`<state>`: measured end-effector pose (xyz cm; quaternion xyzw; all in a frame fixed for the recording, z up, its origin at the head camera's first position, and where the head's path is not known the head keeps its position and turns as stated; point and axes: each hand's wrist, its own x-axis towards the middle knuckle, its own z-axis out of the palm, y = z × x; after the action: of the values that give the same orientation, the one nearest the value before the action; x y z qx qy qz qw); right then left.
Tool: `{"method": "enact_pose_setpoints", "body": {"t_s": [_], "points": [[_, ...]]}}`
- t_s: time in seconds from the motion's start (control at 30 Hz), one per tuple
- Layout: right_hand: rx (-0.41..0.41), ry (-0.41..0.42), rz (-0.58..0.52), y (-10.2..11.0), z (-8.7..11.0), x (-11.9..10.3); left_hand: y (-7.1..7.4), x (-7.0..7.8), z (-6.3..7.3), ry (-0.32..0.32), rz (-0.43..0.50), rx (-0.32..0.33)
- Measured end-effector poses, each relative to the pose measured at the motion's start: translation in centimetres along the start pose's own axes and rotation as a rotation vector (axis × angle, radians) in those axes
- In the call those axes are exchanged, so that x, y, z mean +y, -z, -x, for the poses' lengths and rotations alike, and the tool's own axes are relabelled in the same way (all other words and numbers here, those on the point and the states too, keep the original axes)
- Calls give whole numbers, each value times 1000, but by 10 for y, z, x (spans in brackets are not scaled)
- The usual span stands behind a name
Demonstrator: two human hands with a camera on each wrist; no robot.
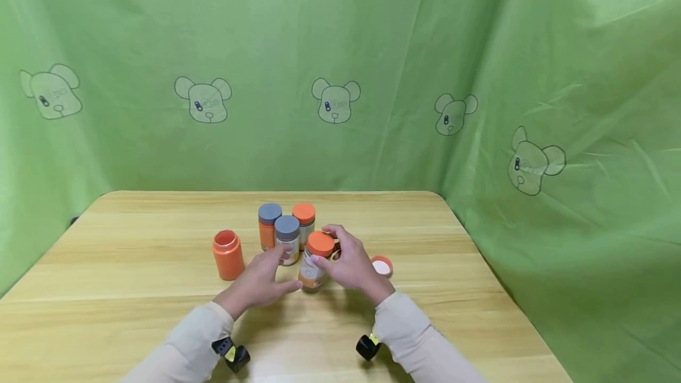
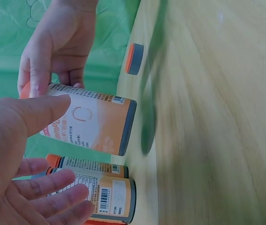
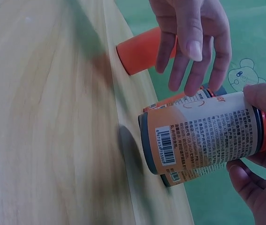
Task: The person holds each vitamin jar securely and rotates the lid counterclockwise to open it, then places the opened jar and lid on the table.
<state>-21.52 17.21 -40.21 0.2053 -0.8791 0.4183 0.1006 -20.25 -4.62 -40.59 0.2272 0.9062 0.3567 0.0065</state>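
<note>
Right hand: It gripped the orange-lidded jar near its top; the right hand (image 1: pixel 348 259) had its thumb on the near side and its fingers round the far side by the lid.
Held jar: This orange-lidded jar (image 1: pixel 313 268) was slightly tilted just above the surface (image 1: pixel 436 318), in front of the group of jars; its label ran white above and orange below, with a barcode over the dark base.
Left hand: The left hand (image 1: pixel 259 281) held nothing; its fingers were loosely extended, the thumb apart from them and reaching toward the held jar. Whether the thumb touched it could not be told.
Group of jars: Three stood close together: a grey-lidded orange jar (image 1: pixel 267 234) at the back left, a grey-lidded labelled jar (image 1: pixel 288 235) in front, partly hidden by the left fingers, and a second orange-lidded jar (image 1: pixel 304 222) at the back right.
Uncapped jar: The plain orange jar (image 1: pixel 229 260) stood upright to the left of the group, its mouth bare.
Loose lid: The orange-rimmed lid (image 1: pixel 382 266) lay beyond the right wrist, its white inside facing up.
Backdrop: A green curtain (image 1: pixel 276 28) with outlined bear heads hung behind and to the right.
Sleeves: Both were pale, with a small black camera (image 1: pixel 237 359) at each wrist.
</note>
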Motion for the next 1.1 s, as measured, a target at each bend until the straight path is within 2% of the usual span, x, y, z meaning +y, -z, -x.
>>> {"method": "enact_pose_setpoints", "body": {"t_s": [0.13, 0.37, 0.6, 0.87, 1.1], "points": [[2, 15, 13, 0, 1, -3, -2, 1, -1, -18, 11, -7], [-15, 26, -3, -1, 4, -9, -9, 2, -3, -87, 74, -12], [-30, 48, -47, -3, 6, -12, -12, 6, -4, -86, 72, -4], [-19, 83, -44, -6, 9, -16, -18, 7, -7, -186, 102, 51], [-32, 107, -70, -8, 9, -19, -20, 7, -7, -183, 100, 83]]}}
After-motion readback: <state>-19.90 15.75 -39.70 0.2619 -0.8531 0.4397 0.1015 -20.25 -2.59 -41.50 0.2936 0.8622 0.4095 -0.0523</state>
